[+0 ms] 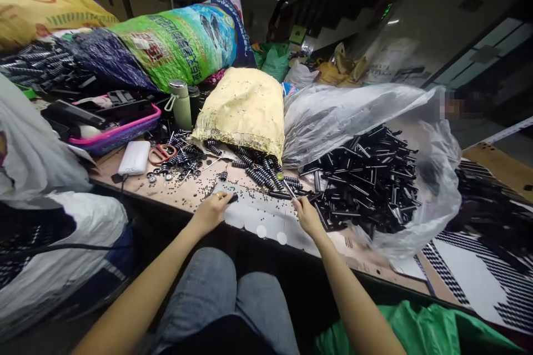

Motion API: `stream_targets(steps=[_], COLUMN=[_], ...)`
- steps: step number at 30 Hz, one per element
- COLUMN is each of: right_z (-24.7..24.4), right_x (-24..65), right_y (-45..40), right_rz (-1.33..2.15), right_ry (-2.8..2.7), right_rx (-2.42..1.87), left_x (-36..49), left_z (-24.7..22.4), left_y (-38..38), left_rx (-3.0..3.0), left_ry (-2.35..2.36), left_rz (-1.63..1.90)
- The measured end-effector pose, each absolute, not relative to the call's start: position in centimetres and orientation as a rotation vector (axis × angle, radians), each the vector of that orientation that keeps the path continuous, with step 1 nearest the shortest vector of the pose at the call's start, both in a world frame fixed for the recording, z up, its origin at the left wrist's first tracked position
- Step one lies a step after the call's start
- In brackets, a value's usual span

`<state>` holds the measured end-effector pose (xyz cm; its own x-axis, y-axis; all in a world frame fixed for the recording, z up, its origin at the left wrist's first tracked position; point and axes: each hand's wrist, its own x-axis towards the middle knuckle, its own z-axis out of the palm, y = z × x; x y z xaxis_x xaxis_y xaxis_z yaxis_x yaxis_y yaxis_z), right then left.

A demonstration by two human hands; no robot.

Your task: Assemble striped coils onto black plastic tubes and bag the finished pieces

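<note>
Hands: small dark piece (234,197) is pinched in left hand (211,212); slim tool (289,188) is gripped in right hand (308,216).
White sheet (250,215): laid along front edge of surface (160,191), between the hands; tiny dark bits are scattered over it.
Yellow sack (245,105): set behind sheet; ribbed black pieces (260,176) are spilled at its mouth.
Clear bag (345,113): filled with black strips (366,177), right of sack.
</note>
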<state>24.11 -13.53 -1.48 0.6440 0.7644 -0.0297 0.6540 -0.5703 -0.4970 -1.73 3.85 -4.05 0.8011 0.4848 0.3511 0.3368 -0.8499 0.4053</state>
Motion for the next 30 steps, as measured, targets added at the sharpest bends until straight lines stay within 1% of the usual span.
stream_targets(steps=[5,9,14,16,18,23,27,30], right_z=[-0.7,-1.5,-2.9,-3.1,-3.0,-2.3,-1.1,-0.1], right_x=[21.5,18.8,17.5,17.4,17.4,17.2,17.2,17.0], right_y=[-15.5,-18.1,-21.0,-21.2,-20.9,-20.3,-20.9,-21.0], right_rz=[0.546,0.645,0.726,0.737,0.747,0.736,0.739,0.634], right_ry=[-0.969,-0.885,-0.820,-0.790,-0.756,-0.738,-0.786,-0.835], right_rx=[-2.211,-2.119,-2.091,-2.077,-2.055,-2.027,-2.143,-2.208], left_x=[-4.3,-6.3,-7.4,-6.0,-3.5,4.2,6.7,6.7], left_z=[-4.2,-4.6,-3.7,-3.4,-3.5,-5.3,-6.6,-6.8], left_y=[3.6,3.1,4.2,3.8,2.7,-1.3,-2.5,-2.4], left_rx=[2.591,2.595,2.517,2.477,2.484,2.664,2.850,2.938], left_ry=[0.790,0.821,0.932,0.892,0.753,0.303,0.279,0.331], left_rz=[0.808,0.851,0.967,1.003,0.982,0.766,0.644,0.639])
